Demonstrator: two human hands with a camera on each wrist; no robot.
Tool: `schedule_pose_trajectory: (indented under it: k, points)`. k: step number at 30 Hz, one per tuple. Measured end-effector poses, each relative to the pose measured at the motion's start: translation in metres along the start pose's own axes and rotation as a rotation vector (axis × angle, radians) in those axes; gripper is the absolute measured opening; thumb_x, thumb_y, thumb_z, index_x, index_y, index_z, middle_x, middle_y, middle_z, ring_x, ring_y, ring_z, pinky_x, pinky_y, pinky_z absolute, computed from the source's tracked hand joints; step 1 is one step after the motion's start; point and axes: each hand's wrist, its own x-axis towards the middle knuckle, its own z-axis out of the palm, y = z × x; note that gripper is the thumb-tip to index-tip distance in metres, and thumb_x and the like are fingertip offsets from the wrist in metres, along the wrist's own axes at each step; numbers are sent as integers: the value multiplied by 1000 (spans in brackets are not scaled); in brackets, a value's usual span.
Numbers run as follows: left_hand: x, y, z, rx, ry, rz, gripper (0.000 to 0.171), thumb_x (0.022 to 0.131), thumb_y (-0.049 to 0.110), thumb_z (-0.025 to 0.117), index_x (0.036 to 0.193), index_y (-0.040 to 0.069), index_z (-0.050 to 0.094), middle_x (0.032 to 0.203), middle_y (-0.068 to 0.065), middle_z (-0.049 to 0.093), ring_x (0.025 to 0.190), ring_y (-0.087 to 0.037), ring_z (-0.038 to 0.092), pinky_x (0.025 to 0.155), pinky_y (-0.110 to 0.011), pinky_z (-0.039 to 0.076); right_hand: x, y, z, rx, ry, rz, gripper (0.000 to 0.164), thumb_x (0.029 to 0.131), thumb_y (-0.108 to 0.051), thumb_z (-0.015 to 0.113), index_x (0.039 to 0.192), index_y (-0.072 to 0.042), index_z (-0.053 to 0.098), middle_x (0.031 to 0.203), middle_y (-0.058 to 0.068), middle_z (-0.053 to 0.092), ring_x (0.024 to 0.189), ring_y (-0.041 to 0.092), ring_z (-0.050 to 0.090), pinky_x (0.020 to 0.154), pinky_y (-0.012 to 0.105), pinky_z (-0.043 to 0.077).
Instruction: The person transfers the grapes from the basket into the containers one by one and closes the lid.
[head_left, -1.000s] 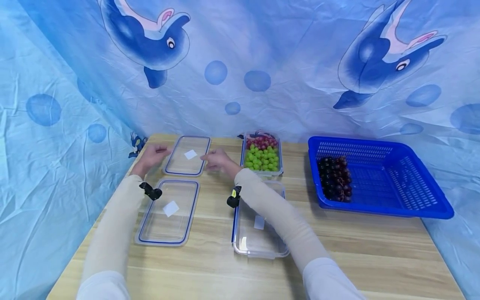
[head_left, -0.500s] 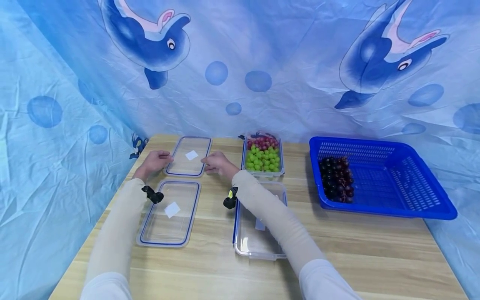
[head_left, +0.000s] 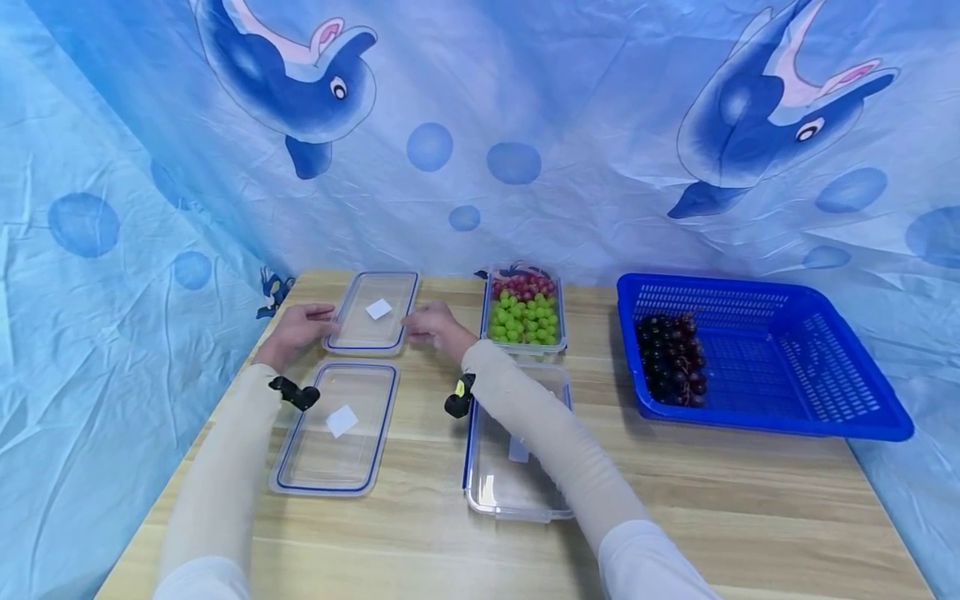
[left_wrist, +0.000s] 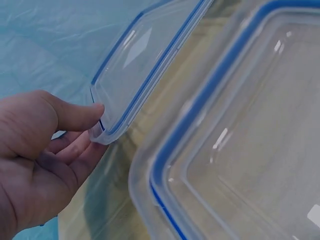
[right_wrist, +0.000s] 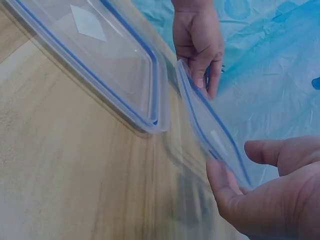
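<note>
A clear rectangular container lid with a blue seal (head_left: 367, 327) and a white label is between the hands at the table's far left. My left hand (head_left: 302, 327) pinches its left edge, thumb on top and fingers beneath, plain in the left wrist view (left_wrist: 45, 150). On the opposite edge, my right hand (head_left: 438, 327) holds the lid; the right wrist view has its fingers below and thumb above (right_wrist: 280, 185). The lid appears slightly off the table there. A second similar lid (head_left: 330, 454), also labelled, lies flat nearer the person.
Right of the lids stand a clear box of red and green grapes (head_left: 523, 321) and a closed clear container (head_left: 517, 487), partly behind the right sleeve. A blue basket (head_left: 772, 417) with dark grapes (head_left: 670, 360) sits at the right. A blue curtain (head_left: 465, 167) backs the table.
Both hands have come to the far lid's edges and taken hold of it; one second ago the right hand was still moving beside it. The lid has shifted slightly. The other containers stay put.
</note>
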Motion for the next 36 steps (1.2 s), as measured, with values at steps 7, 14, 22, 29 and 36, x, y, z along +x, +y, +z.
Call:
schedule_pose_trajectory:
  k: [7, 14, 22, 29, 36]
  points:
    - [-9, 11, -10, -224, -89, 13, 65, 102, 9, 63, 157, -3, 31, 161, -26, 32, 110, 2, 61, 86, -7, 51, -9, -9, -3, 0, -19, 6, 38, 95, 7, 65, 130, 12, 54, 87, 9, 59, 81, 21, 62, 107, 45, 53]
    - [-25, 30, -6, -536, -177, 37, 72, 99, -1, 64, 158, -6, 24, 158, -20, 39, 105, 5, 63, 93, -10, 52, -25, -23, -22, -83, -59, 4, 50, 96, 7, 64, 143, 9, 47, 95, 11, 60, 74, 17, 62, 108, 45, 53]
    - [-36, 61, 17, -593, -228, 79, 74, 98, 2, 66, 160, 2, 26, 167, -19, 23, 123, -6, 59, 104, -16, 49, -60, -48, -54, -133, -40, -42, 50, 97, 3, 64, 144, 7, 49, 124, 21, 59, 87, 20, 63, 109, 46, 52]
    - [-39, 93, 47, -578, -293, 134, 76, 98, 6, 68, 161, 5, 26, 165, -20, 26, 124, -11, 61, 111, -25, 48, -87, -60, -100, -147, -12, -108, 49, 97, 1, 67, 144, 5, 52, 142, 19, 56, 86, 18, 66, 98, 40, 59]
    - [-33, 121, 90, -558, -329, 165, 75, 98, 5, 68, 161, 5, 28, 162, -18, 33, 134, -23, 54, 114, -33, 46, -107, -64, -148, -139, 40, -103, 46, 98, -3, 67, 141, 4, 54, 117, 16, 65, 83, 16, 65, 81, 28, 64]
